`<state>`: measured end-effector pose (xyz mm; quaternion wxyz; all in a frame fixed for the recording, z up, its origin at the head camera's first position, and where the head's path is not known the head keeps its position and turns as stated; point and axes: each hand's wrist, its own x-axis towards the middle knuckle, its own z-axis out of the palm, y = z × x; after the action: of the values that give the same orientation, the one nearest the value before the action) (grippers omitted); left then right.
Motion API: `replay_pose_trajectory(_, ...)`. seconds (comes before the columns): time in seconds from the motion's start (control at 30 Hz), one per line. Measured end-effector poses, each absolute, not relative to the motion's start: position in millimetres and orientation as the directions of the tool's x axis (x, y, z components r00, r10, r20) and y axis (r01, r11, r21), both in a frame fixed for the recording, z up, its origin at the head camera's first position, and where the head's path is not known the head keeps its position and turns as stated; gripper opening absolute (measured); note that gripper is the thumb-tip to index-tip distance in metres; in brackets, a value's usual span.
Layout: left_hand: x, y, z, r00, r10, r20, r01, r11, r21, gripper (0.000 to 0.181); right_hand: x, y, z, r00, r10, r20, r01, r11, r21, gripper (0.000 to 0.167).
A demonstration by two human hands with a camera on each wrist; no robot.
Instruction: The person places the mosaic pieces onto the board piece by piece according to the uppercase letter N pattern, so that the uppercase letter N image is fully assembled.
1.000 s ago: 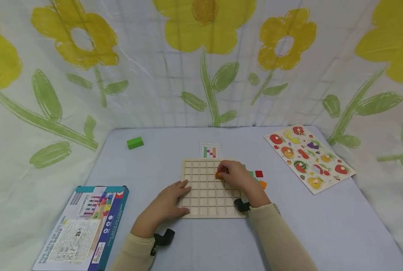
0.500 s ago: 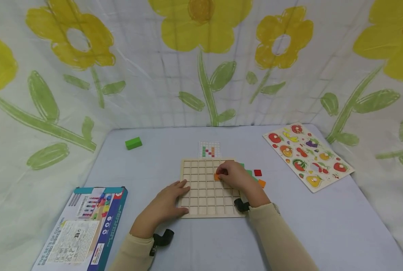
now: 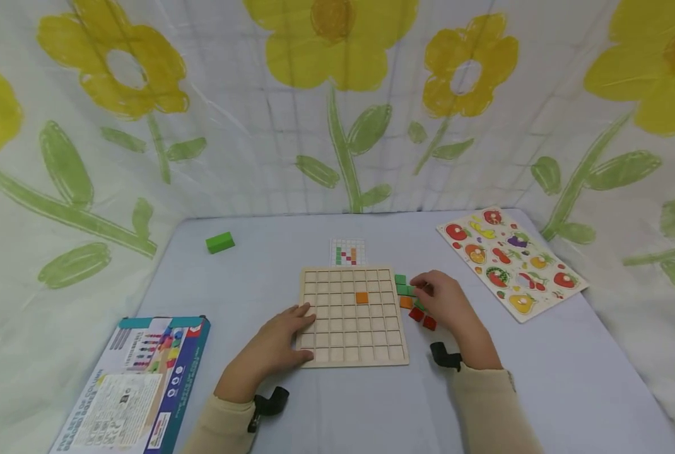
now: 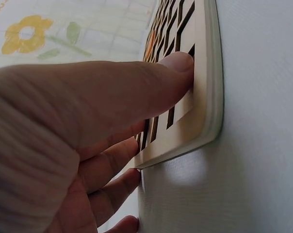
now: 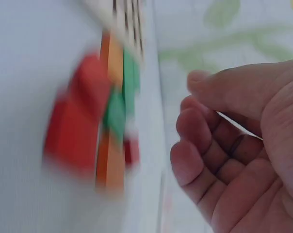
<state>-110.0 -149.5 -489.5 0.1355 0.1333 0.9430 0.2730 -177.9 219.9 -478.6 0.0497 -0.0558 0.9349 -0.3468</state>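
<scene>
A light wooden grid board point(image 3: 343, 328) lies flat on the table, with one orange tile point(image 3: 362, 297) in a cell of its upper half. My left hand point(image 3: 277, 340) rests on the board's left edge, fingers spread; its thumb point(image 4: 173, 68) lies on the rim in the left wrist view. To the right of the board my right hand point(image 3: 448, 306) hovers by loose tiles, fingers loosely bent and nothing held. Around it lie green tiles point(image 3: 400, 289), an orange tile point(image 3: 406, 302) and red tiles point(image 3: 416, 314). The right wrist view shows these red tiles point(image 5: 71, 136) blurred, apart from the fingertips.
Behind the board lies a small pattern card point(image 3: 347, 252) with coloured squares. A green block point(image 3: 220, 243) sits at the back left, a printed box point(image 3: 130, 384) at the front left. A fruit puzzle board point(image 3: 508, 265) lies at the back right.
My right hand has let go of the orange tile, which now sits in the grid, and has moved right to the loose tiles. The left hand stays on the board's edge.
</scene>
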Motion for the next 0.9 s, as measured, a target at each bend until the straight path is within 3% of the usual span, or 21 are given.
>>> replay_pose_trajectory(0.13, -110, -150, -491, -0.929, 0.321, -0.186, 0.174, 0.820, 0.545, 0.074, -169, 252, -484, -0.988, -0.043, -0.149, 0.058, 0.785, -0.617, 0.025)
replay_pose_trajectory(0.3, -112, -150, -493, -0.929, 0.316, -0.194, 0.166, 0.822, 0.545, 0.074, -161, 268, -494, -0.973, -0.015, -0.229, 0.131, 0.782, -0.610, 0.030)
replay_pose_trajectory(0.9, -111, -151, -491, -0.925, 0.329, -0.190, 0.177, 0.815, 0.552, 0.073, -159, 263, -504, -0.980, -0.007, -0.200, 0.120, 0.778, -0.616, 0.024)
